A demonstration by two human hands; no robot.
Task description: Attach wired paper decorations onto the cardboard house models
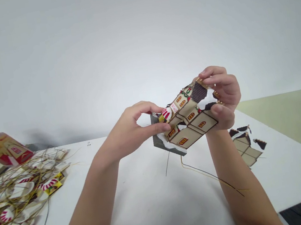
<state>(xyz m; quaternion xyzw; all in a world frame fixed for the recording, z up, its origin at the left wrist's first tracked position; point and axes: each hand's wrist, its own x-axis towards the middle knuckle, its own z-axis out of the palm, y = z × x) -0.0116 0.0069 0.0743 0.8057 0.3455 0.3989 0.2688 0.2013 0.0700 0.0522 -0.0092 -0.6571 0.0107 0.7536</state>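
Note:
A small cardboard model house point(188, 119) with orange windows, white snow trim and a dark roof patch is held tilted in the air above the white table point(154, 201). My left hand point(130, 129) pinches its left end, by a red-and-white striped piece. Around its right end, at the roof, curl the fingers of my right hand point(223, 95). A thin gold and black wire point(208, 174) hangs from the model down to the table.
Loose cardboard house pieces point(246, 144) lie on the table behind my right forearm. A heap of punched card sheets and gold wires point(16, 194) covers the left side. A plastic bottle point(1, 146) with an orange label lies at the far left.

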